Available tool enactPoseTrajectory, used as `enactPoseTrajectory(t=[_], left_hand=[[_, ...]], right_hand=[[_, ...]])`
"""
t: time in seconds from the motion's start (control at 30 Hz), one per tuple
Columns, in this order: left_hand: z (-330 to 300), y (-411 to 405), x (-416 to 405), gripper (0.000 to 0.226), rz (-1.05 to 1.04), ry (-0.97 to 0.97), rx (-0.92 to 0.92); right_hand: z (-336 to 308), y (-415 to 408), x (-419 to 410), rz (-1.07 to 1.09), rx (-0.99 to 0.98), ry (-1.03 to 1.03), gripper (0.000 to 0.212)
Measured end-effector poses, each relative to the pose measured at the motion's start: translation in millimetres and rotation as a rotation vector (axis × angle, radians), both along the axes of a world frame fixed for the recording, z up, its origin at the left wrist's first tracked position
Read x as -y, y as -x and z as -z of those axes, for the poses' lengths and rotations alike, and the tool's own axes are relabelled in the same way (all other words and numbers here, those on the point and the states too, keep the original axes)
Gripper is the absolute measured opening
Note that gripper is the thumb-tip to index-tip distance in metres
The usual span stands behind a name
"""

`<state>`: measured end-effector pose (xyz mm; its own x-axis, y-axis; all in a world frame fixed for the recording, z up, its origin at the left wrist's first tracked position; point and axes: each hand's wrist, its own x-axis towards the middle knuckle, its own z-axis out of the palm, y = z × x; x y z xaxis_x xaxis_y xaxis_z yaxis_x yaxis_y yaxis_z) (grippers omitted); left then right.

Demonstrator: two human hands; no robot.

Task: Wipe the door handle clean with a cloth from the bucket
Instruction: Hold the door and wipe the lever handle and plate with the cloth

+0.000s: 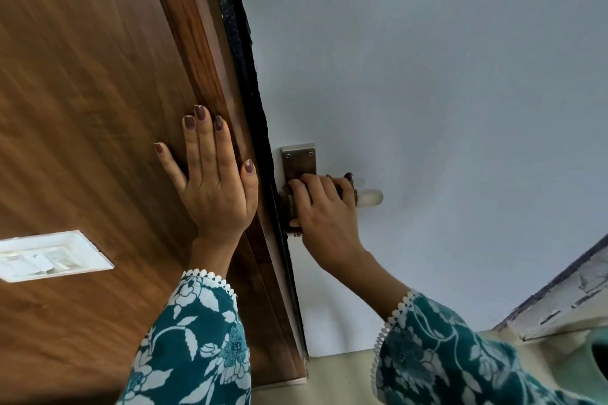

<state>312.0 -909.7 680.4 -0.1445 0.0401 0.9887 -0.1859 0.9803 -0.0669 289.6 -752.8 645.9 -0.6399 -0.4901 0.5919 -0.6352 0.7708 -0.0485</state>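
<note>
Metal door handle (368, 197), two hands.

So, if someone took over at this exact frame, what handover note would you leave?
Left hand: flat and open on the wooden door frame, bracing.
Right hand: closed around the door handle, beside its metal backplate; the handle's pale tip sticks out past the fingers.
Cloth: something dark shows under the fingers, possibly the cloth; cannot confirm.
Bucket: only a green rim at lower right, maybe it.
Done: hand is on the handle.
Left: finish wiping handle and backplate.
</note>
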Motion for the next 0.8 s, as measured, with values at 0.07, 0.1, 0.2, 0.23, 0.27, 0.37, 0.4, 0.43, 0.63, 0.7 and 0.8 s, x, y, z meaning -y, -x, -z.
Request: enactPoseTrajectory(t=[0.07,0.1,0.2,0.23,0.27,0.37,0.4,0.43,0.63,0.7,0.8], left_hand=[[1.0,0.7,1.4,0.055,0.004,0.008,-0.011],[1.2,1.0,1.6,0.055,0.004,0.011,-0.016],[0.5,1.4,1.6,0.055,0.003,0.019,-0.032],[0.4,1.1,1.4,0.055,0.005,0.021,-0.035],[0.6,0.8,1.2,0.055,0.004,0.025,-0.034],[1.0,-0.2,1.2,0.057,0.004,0.04,-0.028],[1.2,-0.1,1.5,0.057,0.005,0.042,-0.031],[1.4,0.1,1.7,0.058,0.005,0.04,-0.034],[2.7,2.0,1.6,0.057,0.007,0.03,-0.05],[2.6,2.4,1.7,0.057,0.006,0.032,-0.052],[2.8,3.2,1.9,0.056,0.009,0.024,-0.055]], right_hand=[[0.4,6.7,-9.3,-0.023,-0.013,-0.016,0.057],[-0.1,10.1,-14.7,-0.032,-0.015,-0.024,0.055],[-3.4,23.4,-32.9,-0.033,-0.002,-0.059,0.051],[-5.6,28.2,-38.9,-0.034,0.011,-0.074,0.051],[-7.6,32.7,-44.5,-0.041,0.027,-0.089,0.053],[-13.7,42.6,-60.0,-0.079,0.086,-0.14,0.054],[-15.1,45.0,-65.6,-0.097,0.112,-0.142,0.054],[-16.5,47.3,-71.4,-0.114,0.14,-0.129,0.054],[-16.3,57.5,-96.4,-0.188,0.34,0.082,0.045],[-15.5,56.9,-99.5,-0.188,0.421,0.186,0.041],[-13.3,54.6,-105.2,-0.143,0.578,0.376,0.035]])
